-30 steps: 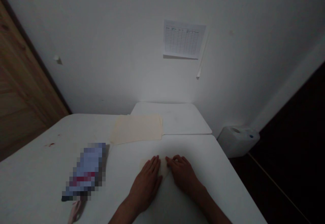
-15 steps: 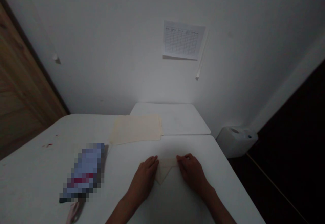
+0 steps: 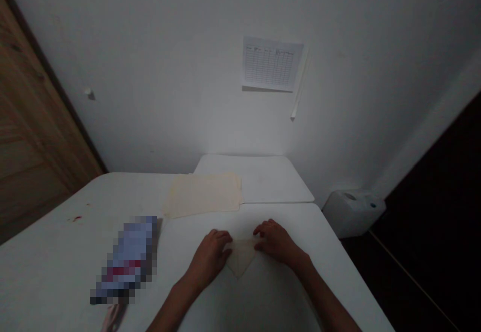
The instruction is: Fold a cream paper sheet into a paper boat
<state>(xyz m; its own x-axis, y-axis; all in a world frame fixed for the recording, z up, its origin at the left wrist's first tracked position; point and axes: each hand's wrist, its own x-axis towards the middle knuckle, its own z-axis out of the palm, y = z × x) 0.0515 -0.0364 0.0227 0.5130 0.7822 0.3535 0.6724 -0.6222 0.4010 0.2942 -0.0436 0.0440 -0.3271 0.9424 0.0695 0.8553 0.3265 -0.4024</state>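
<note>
A thin, pale cream sheet (image 3: 241, 259) lies folded on the white table in front of me, with a straight far edge and a point towards me. At its left corner is my left hand (image 3: 212, 253), its thumb and fingers apart. My right hand (image 3: 276, 240) is at the opposite corner, fingers raised and curved, the thumb low beside the edge. Neither hand visibly grips the sheet, though the thumbs are close to it or touching. Beyond them rests a stack of similar flat sheets (image 3: 205, 194).
A blurred blue-and-red packet (image 3: 130, 254) lies on the left, near a pinkish strap-like thing (image 3: 110, 318). Behind is a white board or second tabletop (image 3: 270, 179). A printed table sheet (image 3: 272, 64) hangs on the wall. A white plastic container (image 3: 351, 214) stands right of the table.
Both hands have loosened from the sheet's far edge, and their fingers have spread. My right hand has lifted a little. The folded part now lies flatter, and the view has shifted slightly.
</note>
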